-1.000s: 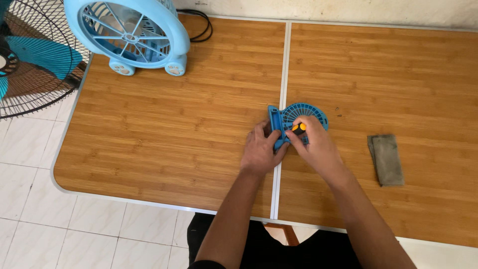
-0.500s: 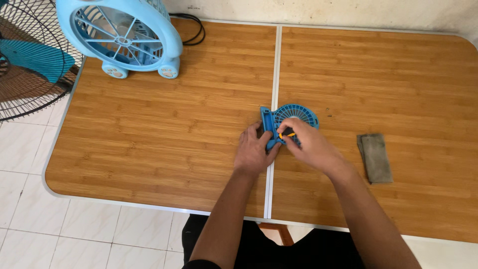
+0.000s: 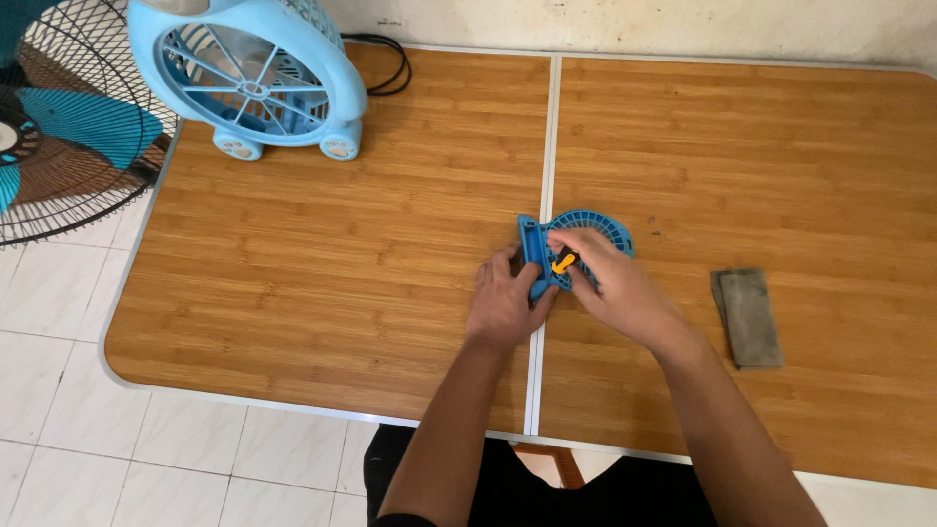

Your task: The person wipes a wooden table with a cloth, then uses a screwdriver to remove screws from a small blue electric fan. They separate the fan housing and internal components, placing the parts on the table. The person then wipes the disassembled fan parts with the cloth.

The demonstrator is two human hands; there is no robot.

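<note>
A small blue fan (image 3: 589,226) with a round grille lies flat near the middle seam of the wooden table (image 3: 322,263). My left hand (image 3: 506,301) presses on its rectangular base from the left, fingers wrapped over the edge. My right hand (image 3: 613,283) covers the grille's lower part and pinches a small tool with an orange and black handle (image 3: 564,262), held against the fan. The tool's tip is hidden.
A larger light-blue desk fan (image 3: 256,76) stands at the table's far left corner, a black cable (image 3: 387,60) behind it. A grey folded cloth (image 3: 749,316) lies to the right. A floor fan (image 3: 59,127) stands off the table's left edge.
The orange tool handle has turned and shifted slightly in my right hand. Both hands stay on the small fan; the view itself has wobbled.
</note>
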